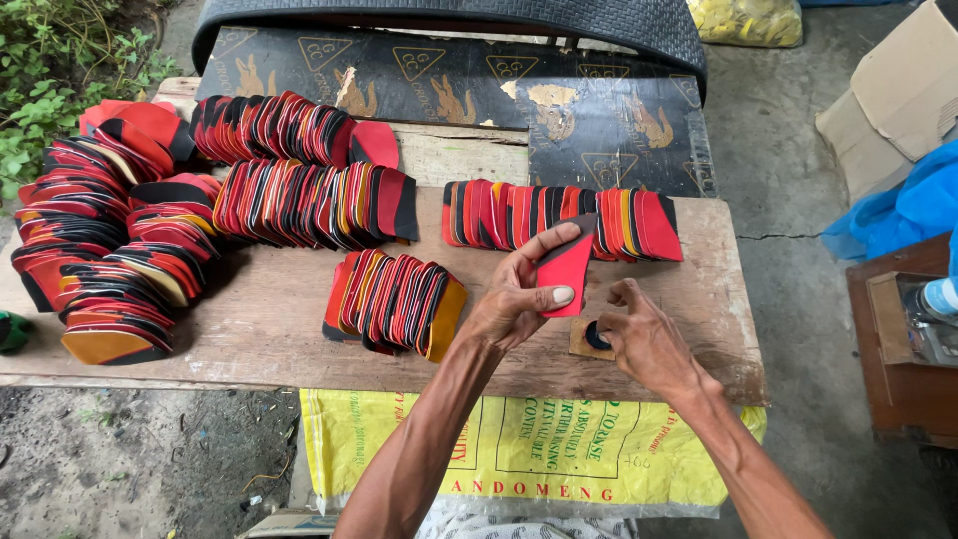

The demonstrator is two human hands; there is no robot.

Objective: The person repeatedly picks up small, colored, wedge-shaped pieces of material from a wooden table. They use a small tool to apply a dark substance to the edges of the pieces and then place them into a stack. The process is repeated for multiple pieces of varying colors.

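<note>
Left hand (514, 299): fingers clamped on a red piece (567, 271), thumb across its lower edge, forefinger along the top, lifted just over the worktop (279, 329). Right hand (644, 339): fingers closed on a small dark round knob (597, 336), pressed on a little brown pad (589, 344) at the worktop's front edge, just below the piece.

Risks, as judged: thin grip near one corner, so piece likely to twist or slip; pad close to the edge, easily nudged off onto the yellow sack (529, 449); leaning row (559, 215) right behind the hands, liable to topple at a careless brush.

Piece: flat, thin, tongue-shaped, red face with black edge, seemingly flexible sheet, rubber or leather, cannot tell which. Stacks (394, 299) alike, red, black, orange, fanned on edge. Worktop: rough, weathered plank, worn grain. Sack: woven plastic, glossy. Behind: dark printed board (449, 90), peeling. Right: cardboard (898, 90), blue plastic (908, 205).
</note>
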